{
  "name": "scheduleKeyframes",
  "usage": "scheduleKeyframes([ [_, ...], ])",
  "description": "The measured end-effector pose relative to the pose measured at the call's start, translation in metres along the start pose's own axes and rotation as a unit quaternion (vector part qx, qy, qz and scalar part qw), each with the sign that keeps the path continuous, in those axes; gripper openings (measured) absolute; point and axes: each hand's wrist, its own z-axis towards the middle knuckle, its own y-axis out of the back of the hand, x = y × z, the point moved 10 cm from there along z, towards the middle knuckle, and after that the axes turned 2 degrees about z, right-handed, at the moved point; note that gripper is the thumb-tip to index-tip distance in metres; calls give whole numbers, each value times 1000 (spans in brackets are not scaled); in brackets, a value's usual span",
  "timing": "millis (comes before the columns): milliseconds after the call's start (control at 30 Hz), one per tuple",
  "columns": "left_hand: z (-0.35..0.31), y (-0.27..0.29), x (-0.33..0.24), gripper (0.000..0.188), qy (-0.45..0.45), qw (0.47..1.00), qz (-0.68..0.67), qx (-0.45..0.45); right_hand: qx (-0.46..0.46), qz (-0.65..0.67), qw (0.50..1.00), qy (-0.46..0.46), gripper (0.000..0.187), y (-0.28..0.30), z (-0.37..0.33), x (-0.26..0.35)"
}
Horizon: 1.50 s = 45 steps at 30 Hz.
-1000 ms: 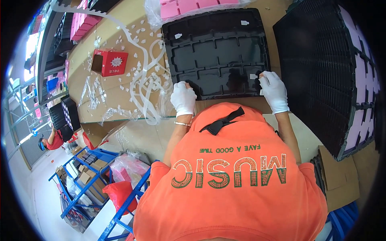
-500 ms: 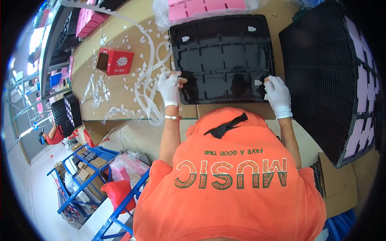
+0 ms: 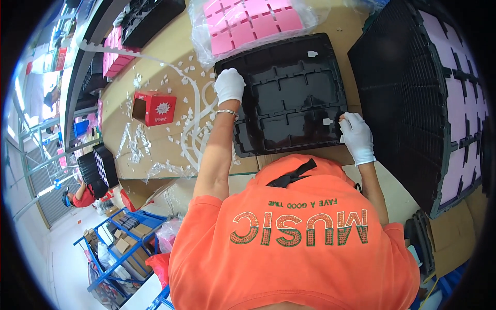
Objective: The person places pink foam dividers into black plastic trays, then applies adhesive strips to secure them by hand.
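Observation:
A black plastic tray point(image 3: 289, 103) with shallow compartments lies on the cardboard-covered table in front of me. My left hand point(image 3: 230, 85), in a white glove, is closed at the tray's far left part; its fingertips are hidden. My right hand point(image 3: 356, 137), also gloved, is at the near right edge with fingers pinched together. What they pinch is too small to make out. One white label point(image 3: 312, 54) sits near the far right corner, and another white label point(image 3: 328, 122) lies just left of my right hand.
A tall stack of black trays point(image 3: 403, 103) stands at right. Pink foam pieces point(image 3: 253, 23) in clear plastic lie beyond the tray. At left are a small red box point(image 3: 161, 109), a curling white strip point(image 3: 196, 113) and paper scraps. Another person point(image 3: 82, 194) is far left.
My left hand has moved from the tray's near left edge to its far left part, covering the label there. My right hand stays by the right edge. The view has shifted and tilted slightly.

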Motion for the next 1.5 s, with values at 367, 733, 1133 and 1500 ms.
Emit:
scheduleKeyframes([
  [367, -31, -3, 77, 20, 147, 866, -475, -55, 7, -4, 1000, -22, 16, 7, -3, -1],
  [733, -24, -22, -12, 8, 76, 389, -911, 115, 33, 32, 999, -10, 17, -9, -2, 19],
  [1133, 9, 27, -216, 18, -168, 938, -301, 29, 8, 48, 998, -50, 16, 5, -13, -15],
  [1500, 11, 37, -250, 18, -162, 980, -112, 16, 9, 69, 996, -64, 21, 5, -16, -31],
])
